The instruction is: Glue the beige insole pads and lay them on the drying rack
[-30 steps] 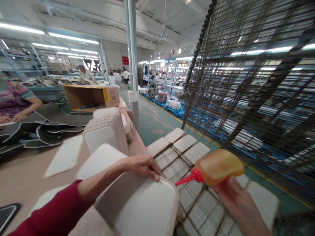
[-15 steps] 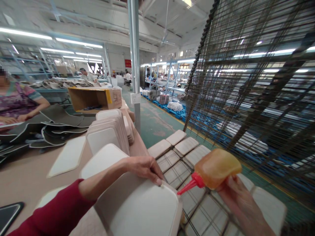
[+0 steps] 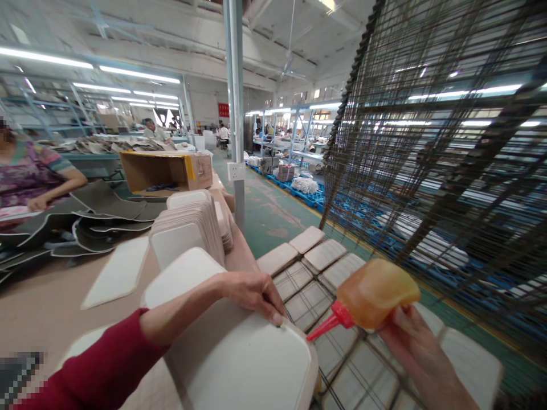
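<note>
Amber bottle (image 3: 378, 291): one, right hand (image 3: 408, 336) gripping | white panel (image 3: 248, 359): one, left hand (image 3: 252, 293) pinching

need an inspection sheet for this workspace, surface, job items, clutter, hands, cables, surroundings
Surface: tan tabletop, with pale panels lying and stacked on it.
Job's things: white panel at the table's edge; amber bottle, its red nozzle tip at the panel's right edge, contact unclear.
Clutter: dark curved sheets; cardboard box, open side facing the camera.
Hands: left hand grips the panel's upper edge; right hand holds the bottle.
Cables: nothing seen.
Surroundings: raised wire mesh at right; post bearing a socket; co-worker at left; blue pallets beyond.
</note>
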